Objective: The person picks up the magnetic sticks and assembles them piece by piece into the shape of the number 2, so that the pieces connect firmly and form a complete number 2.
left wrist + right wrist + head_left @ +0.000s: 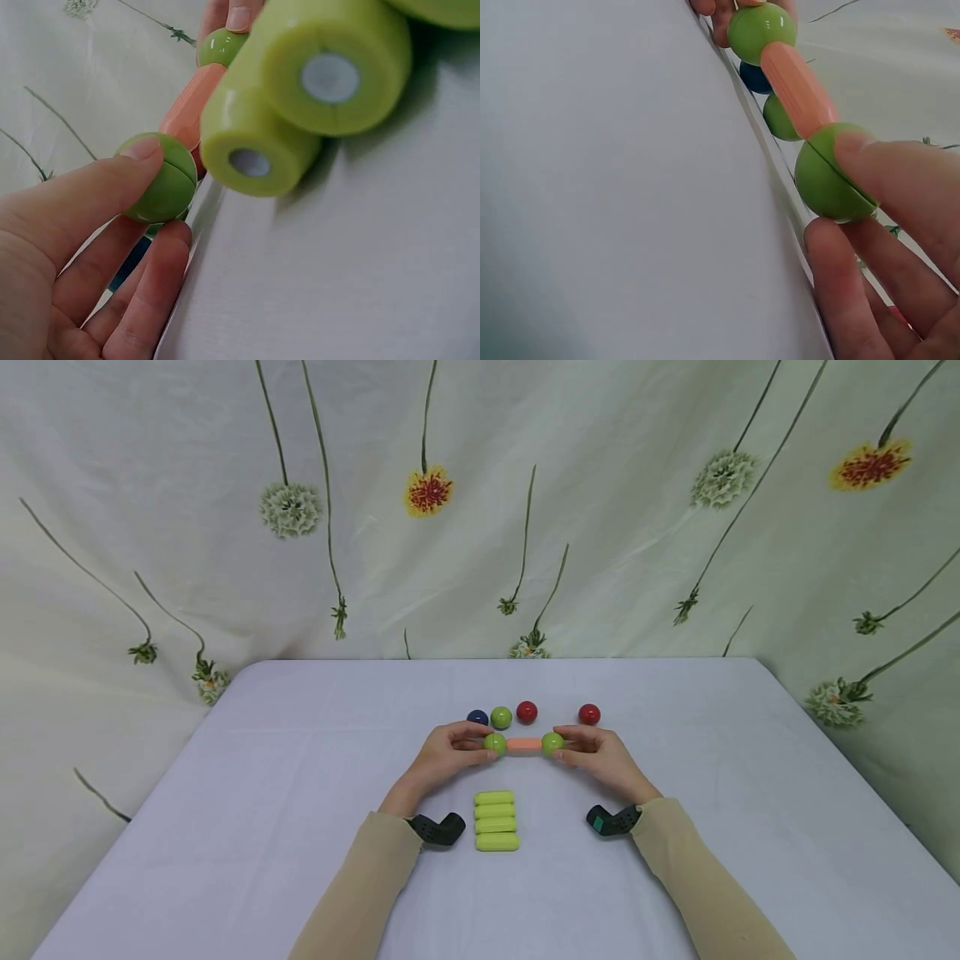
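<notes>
My left hand (455, 748) pinches a green ball (166, 184) between thumb and fingers. Another green ball (832, 176) is pinched the same way by my right hand (600, 755). An orange rod (523, 745) spans the gap between the two balls, one ball at each end. In the right wrist view the rod's ribbed side shows, and a thin seam runs round the nearer ball. Nearer to me, between the forearms, several yellow-green rods (495, 821) lie side by side; the left wrist view shows pale round discs in their ends.
Behind the hands a blue ball (477, 717), a green ball (501, 717) and a red ball (527, 712) sit in a row. A second red ball (589, 714) stands farther right, behind the right hand. A flowered curtain (600, 527) hangs behind the white-covered table (300, 827).
</notes>
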{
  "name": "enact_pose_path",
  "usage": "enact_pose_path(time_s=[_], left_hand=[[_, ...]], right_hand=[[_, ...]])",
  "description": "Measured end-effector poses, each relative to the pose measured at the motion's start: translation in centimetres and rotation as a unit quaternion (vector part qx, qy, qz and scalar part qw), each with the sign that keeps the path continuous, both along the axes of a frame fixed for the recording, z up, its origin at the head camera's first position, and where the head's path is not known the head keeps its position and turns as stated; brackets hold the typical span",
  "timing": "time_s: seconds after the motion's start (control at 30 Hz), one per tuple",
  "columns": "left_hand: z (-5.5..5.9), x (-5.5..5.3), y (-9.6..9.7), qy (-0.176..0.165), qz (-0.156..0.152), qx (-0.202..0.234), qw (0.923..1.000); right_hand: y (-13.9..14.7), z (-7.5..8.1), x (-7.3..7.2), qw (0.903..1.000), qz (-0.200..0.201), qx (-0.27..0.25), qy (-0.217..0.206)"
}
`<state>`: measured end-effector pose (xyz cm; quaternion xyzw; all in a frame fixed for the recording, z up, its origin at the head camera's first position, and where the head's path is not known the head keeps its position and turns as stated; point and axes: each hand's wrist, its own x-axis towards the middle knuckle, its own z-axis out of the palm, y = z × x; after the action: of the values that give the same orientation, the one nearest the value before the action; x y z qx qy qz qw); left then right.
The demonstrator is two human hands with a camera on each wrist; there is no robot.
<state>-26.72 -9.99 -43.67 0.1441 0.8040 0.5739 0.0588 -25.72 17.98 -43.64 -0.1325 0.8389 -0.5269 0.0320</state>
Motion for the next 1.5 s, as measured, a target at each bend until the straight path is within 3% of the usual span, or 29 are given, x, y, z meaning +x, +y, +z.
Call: enact_pose_path(time_s=[0.27, 0.87, 1.23, 1.37, 1.5], left_hand=[[-0.1, -0.1, -0.1, 0.001, -0.004, -0.011, 0.9999], [-0.1, -0.1, 0.2, 0.023, 0.003, -0.020, 0.9995], [0.1, -0.1, 0.2, 0.022, 0.007, -0.014, 0.9996], [0.1, -0.1, 0.1, 0.020, 0.004, -0.010, 0.9997], [0.0, -0.1, 0.1, 0.017, 0.003, -0.008, 0.9998]], right_hand=[[0.0, 0.0, 0.1, 0.9998, -0.003, 0.007, 0.016], [-0.2, 0.0, 0.0, 0.9998, -0.015, 0.011, 0.006], [-0.9, 1.2, 0.5, 0.9989, -0.043, -0.015, 0.006], [-1.5, 1.6, 0.7, 0.9989, -0.034, -0.020, 0.028], [-2.2, 1.9, 0.9, 0.9991, 0.000, -0.013, 0.040]])
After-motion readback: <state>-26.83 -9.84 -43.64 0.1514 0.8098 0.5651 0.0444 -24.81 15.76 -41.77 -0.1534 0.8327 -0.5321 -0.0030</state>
